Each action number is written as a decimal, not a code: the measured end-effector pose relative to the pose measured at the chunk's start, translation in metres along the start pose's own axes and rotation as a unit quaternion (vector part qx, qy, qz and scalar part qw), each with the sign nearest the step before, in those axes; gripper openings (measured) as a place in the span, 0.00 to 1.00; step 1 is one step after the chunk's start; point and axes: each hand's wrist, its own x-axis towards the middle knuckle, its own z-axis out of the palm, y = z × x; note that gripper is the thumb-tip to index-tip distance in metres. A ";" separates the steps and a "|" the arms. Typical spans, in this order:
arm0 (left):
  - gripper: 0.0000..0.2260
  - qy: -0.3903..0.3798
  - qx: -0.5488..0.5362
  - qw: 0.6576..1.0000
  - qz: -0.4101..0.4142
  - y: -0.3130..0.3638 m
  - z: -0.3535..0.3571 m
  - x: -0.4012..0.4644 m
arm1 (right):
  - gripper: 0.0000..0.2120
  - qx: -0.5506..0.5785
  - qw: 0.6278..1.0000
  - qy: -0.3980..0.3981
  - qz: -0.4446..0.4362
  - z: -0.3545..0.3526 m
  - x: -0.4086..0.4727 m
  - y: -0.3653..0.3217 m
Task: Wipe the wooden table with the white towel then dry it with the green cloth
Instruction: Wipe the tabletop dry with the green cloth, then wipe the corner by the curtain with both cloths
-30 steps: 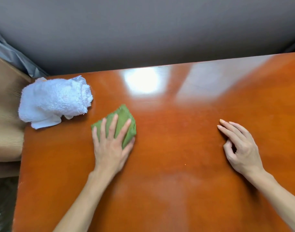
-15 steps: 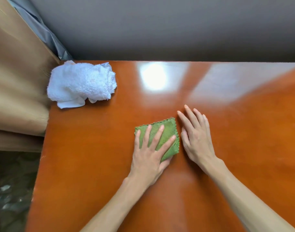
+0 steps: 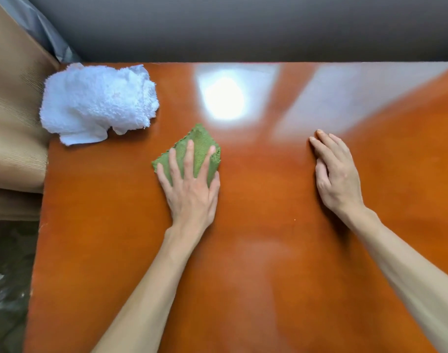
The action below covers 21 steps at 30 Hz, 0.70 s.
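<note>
A glossy orange-brown wooden table fills most of the head view. My left hand lies flat with spread fingers on a small folded green cloth, pressing it onto the table left of centre. My right hand rests palm down on the bare wood to the right, fingers together, with nothing in it. A crumpled white towel lies at the table's far left corner, apart from both hands.
A tan fabric surface adjoins the table's left edge, with grey fabric behind it. A grey wall runs along the far edge. The floor shows at the lower left.
My left hand slid the green cloth right beside my right hand, then back left and a little farther away. The two hands are now well apart again.
</note>
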 end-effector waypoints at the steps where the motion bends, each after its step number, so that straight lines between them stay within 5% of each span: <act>1: 0.23 -0.007 -0.001 1.000 0.030 0.024 0.003 0.007 | 0.23 0.034 0.999 0.000 0.015 -0.003 0.001 0.001; 6: 0.27 -0.097 0.032 0.968 0.228 0.139 0.018 -0.023 | 0.21 0.198 0.974 -0.010 0.113 -0.023 0.005 -0.001; 10: 0.40 -0.117 0.067 0.944 0.300 0.129 0.026 -0.091 | 0.21 0.186 0.976 -0.011 0.111 -0.022 0.007 -0.005; 14: 0.45 -0.087 0.074 0.974 0.194 0.031 0.019 -0.131 | 0.22 0.060 0.997 -0.024 0.036 -0.005 0.002 -0.021; 18: 0.28 -0.063 0.055 0.996 0.005 -0.087 -0.008 -0.150 | 0.23 -0.015 0.999 -0.024 0.021 0.023 0.006 -0.062; 21: 0.25 -0.046 0.011 0.993 -0.111 -0.150 -0.022 -0.136 | 0.24 -0.023 0.998 -0.047 -0.029 0.047 0.017 -0.105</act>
